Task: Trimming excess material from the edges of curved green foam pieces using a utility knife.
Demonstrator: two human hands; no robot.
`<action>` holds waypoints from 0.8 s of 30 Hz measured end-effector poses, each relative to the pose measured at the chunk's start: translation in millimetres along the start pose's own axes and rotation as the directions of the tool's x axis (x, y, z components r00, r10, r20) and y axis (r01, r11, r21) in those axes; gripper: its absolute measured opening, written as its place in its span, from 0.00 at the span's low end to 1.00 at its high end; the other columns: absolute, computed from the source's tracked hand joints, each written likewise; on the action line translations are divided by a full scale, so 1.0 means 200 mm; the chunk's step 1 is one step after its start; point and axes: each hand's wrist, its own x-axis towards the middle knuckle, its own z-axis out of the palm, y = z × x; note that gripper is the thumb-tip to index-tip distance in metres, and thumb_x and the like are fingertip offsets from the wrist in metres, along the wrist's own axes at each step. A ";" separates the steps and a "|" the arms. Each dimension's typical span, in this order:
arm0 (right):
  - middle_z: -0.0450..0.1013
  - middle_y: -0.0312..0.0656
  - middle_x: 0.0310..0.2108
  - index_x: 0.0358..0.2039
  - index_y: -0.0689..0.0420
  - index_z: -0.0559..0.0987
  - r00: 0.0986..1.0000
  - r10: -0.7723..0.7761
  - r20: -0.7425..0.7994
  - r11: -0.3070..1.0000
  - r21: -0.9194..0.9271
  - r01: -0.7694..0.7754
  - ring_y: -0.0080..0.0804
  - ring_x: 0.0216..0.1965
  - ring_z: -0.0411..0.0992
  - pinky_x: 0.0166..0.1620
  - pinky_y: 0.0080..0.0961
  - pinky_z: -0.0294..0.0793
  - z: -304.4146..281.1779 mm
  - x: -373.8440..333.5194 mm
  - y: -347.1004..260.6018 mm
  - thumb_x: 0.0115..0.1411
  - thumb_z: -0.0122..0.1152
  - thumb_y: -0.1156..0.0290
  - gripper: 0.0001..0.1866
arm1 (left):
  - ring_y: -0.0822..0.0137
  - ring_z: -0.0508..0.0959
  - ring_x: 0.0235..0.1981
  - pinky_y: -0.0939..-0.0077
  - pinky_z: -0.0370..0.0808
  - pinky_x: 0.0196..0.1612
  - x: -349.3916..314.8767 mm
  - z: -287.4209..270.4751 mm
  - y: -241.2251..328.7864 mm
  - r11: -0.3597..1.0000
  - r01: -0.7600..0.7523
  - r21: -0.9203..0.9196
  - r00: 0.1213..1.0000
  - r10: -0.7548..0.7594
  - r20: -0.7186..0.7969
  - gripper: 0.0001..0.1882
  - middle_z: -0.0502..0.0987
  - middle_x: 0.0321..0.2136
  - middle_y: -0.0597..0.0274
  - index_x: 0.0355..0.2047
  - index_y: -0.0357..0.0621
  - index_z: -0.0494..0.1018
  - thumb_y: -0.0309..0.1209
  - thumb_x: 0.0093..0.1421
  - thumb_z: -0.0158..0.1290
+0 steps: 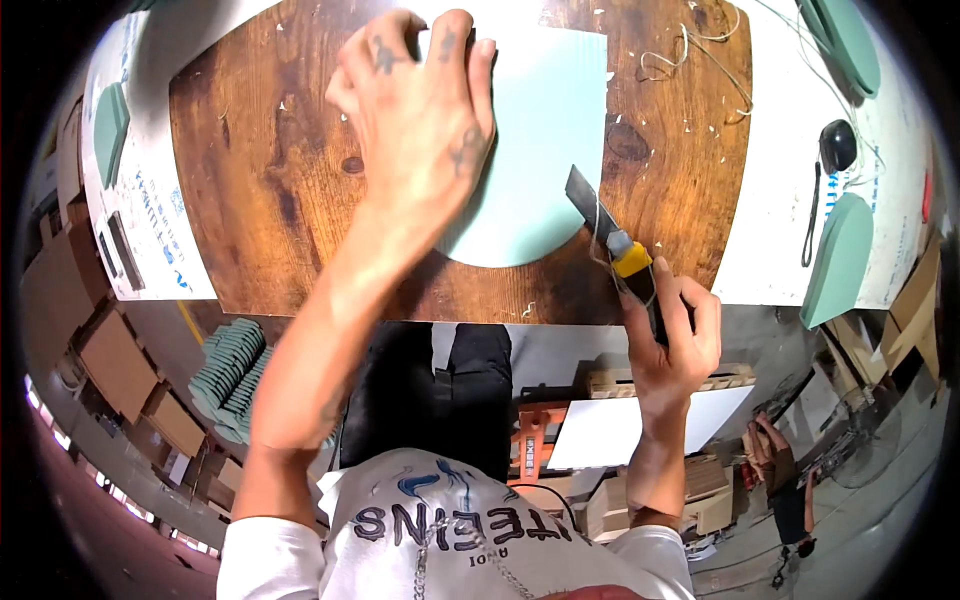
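A pale green sheet (545, 120) with a rounded near end and a straight right side lies on a brown wood-grain board (270, 180). Over its far left part is my left hand (415, 95), fingers bent and closed on the sheet; their tips are partly hidden. My right hand (675, 325) is wrapped around a utility knife (632, 258) with a black body and yellow collar. Its dark blade (583, 195) is out and points away to the left, over the sheet's lower right edge. A thin pale strip hangs looped around the blade and collar.
Thin curled strips (690, 45) and small white scraps lie on the board's right side. Green pieces (840, 260) rest on the white table at right, near a black mouse-like object (838, 147). A stack of green pieces (230, 380) stands below left. An orange pallet jack (535, 440) is below.
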 end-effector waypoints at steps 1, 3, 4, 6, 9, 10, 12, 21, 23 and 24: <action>0.71 0.41 0.29 0.47 0.61 0.81 1.000 0.008 0.008 1.000 0.002 -0.008 0.34 0.31 0.69 0.31 0.29 0.71 0.00 0.01 0.00 0.42 0.76 0.75 0.28 | 0.46 0.64 0.50 0.48 0.60 0.54 -0.01 -0.01 0.00 0.999 0.017 -0.036 1.000 -0.016 0.017 0.15 0.65 0.46 0.41 0.48 0.38 0.69 0.34 0.64 0.50; 0.71 0.40 0.30 0.48 0.59 0.81 1.000 -0.019 0.018 1.000 0.004 0.019 0.33 0.32 0.69 0.31 0.29 0.71 0.00 0.03 0.01 0.43 0.76 0.74 0.28 | 0.43 0.65 0.52 0.48 0.61 0.55 -0.02 -0.02 -0.05 0.997 0.042 -0.059 0.998 -0.040 0.039 0.18 0.65 0.49 0.38 0.50 0.37 0.68 0.35 0.64 0.50; 0.72 0.39 0.30 0.49 0.58 0.81 0.999 -0.045 0.021 0.999 0.002 0.045 0.33 0.32 0.69 0.32 0.29 0.71 0.01 0.05 0.01 0.44 0.76 0.73 0.28 | 0.46 0.66 0.50 0.48 0.64 0.53 -0.04 0.01 -0.10 0.998 -0.066 -0.024 0.998 0.065 -0.027 0.16 0.68 0.46 0.41 0.49 0.41 0.71 0.36 0.66 0.50; 0.72 0.38 0.30 0.49 0.56 0.80 0.997 -0.075 -0.003 0.997 -0.008 0.075 0.32 0.31 0.69 0.31 0.28 0.72 0.04 0.11 0.02 0.45 0.76 0.71 0.27 | 0.49 0.68 0.48 0.49 0.68 0.51 -0.04 0.06 -0.13 0.985 -0.174 0.020 0.980 0.175 -0.093 0.14 0.70 0.42 0.44 0.49 0.45 0.74 0.37 0.67 0.49; 0.75 0.42 0.30 0.44 0.53 0.84 0.948 -0.177 -0.264 0.973 0.098 0.209 0.32 0.29 0.73 0.33 0.26 0.74 0.20 0.38 0.13 0.52 0.73 0.72 0.17 | 0.48 0.68 0.48 0.48 0.68 0.50 -0.02 0.10 -0.12 0.974 -0.227 -0.004 0.964 0.224 -0.141 0.12 0.70 0.42 0.45 0.48 0.48 0.74 0.35 0.66 0.51; 0.75 0.42 0.28 0.44 0.50 0.84 0.987 -0.075 -0.140 0.994 -0.095 0.062 0.32 0.27 0.73 0.31 0.27 0.73 0.20 0.55 0.03 0.54 0.71 0.65 0.15 | 0.48 0.68 0.48 0.48 0.68 0.50 -0.05 0.08 -0.16 0.974 -0.225 0.023 0.966 0.226 -0.125 0.12 0.70 0.42 0.45 0.48 0.48 0.74 0.35 0.66 0.51; 0.74 0.41 0.25 0.43 0.52 0.85 0.942 -0.156 -0.296 0.981 -0.160 0.112 0.31 0.25 0.71 0.30 0.30 0.71 0.21 0.79 0.14 0.56 0.69 0.54 0.19 | 0.48 0.68 0.48 0.48 0.68 0.50 -0.04 0.11 -0.12 0.974 -0.219 -0.053 0.971 0.212 -0.112 0.12 0.70 0.43 0.45 0.48 0.48 0.75 0.35 0.66 0.51; 0.73 0.38 0.32 0.44 0.61 0.78 0.843 0.538 -0.009 0.776 0.396 -0.491 0.23 0.31 0.71 0.35 0.23 0.71 -0.02 0.03 -0.09 0.53 0.72 0.67 0.20 | 0.49 0.69 0.45 0.52 0.65 0.51 -0.02 0.10 -0.14 0.937 -0.298 -0.181 0.947 0.268 -0.175 0.15 0.71 0.40 0.50 0.45 0.48 0.76 0.24 0.56 0.55; 0.70 0.33 0.30 0.39 0.59 0.73 0.686 0.717 0.123 0.523 0.557 -0.646 0.18 0.33 0.69 0.37 0.19 0.71 0.01 -0.22 -0.28 0.55 0.72 0.67 0.18 | 0.49 0.69 0.45 0.52 0.65 0.51 -0.03 0.07 -0.13 0.931 -0.301 -0.207 0.951 0.278 -0.133 0.17 0.70 0.42 0.50 0.47 0.49 0.75 0.23 0.56 0.55; 0.69 0.32 0.31 0.39 0.59 0.71 0.521 0.832 0.192 0.291 0.649 -0.703 0.18 0.34 0.68 0.37 0.18 0.71 0.07 -0.35 -0.37 0.57 0.70 0.67 0.17 | 0.47 0.67 0.46 0.51 0.64 0.51 -0.07 0.07 -0.11 0.938 -0.298 -0.175 0.953 0.282 -0.111 0.17 0.69 0.43 0.48 0.49 0.49 0.74 0.26 0.59 0.54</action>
